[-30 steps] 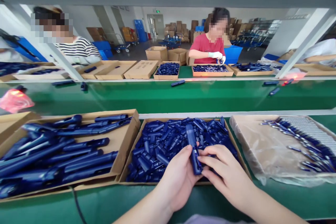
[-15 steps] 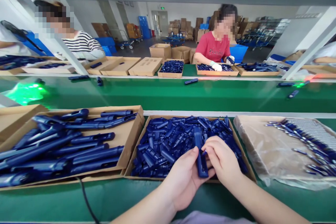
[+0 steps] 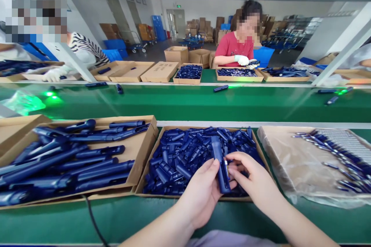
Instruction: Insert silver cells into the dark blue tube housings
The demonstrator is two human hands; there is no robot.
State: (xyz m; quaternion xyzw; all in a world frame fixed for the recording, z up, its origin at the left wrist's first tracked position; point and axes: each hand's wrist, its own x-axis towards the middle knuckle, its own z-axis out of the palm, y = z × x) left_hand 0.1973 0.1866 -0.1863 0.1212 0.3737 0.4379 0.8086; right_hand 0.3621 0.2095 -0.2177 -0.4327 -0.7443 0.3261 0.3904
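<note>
My left hand (image 3: pixel 203 193) is closed around a dark blue plastic housing (image 3: pixel 219 158), long and tube-like. The housing tilts upward over the front of a cardboard tray (image 3: pixel 140 190) heaped with small blue plastic parts (image 3: pixel 176 158). At the housing's right side, the thumb and fingers of my right hand (image 3: pixel 252 173) pinch a slim, shiny piece (image 3: pixel 226 164) with a silvery and orange tint. It lies along the housing's edge; its exact kind is too small to make out. My left fingers partly hide the housing's underside.
Left stands a cardboard tray of long blue housings (image 3: pixel 107 170); right, a plastic-lined tray (image 3: pixel 286 162) with slim metallic pieces (image 3: pixel 342 154). Beyond runs a green conveyor (image 3: pixel 174 102) carrying blue parts. Two co-workers (image 3: pixel 236 48) sit opposite. A black cable (image 3: pixel 94 220) hangs in front.
My right fingers have shifted slightly right and opened a little, exposing the shiny piece beside the housing. Blue parts on the conveyor have moved right. The co-worker opposite has brought both gloved hands together.
</note>
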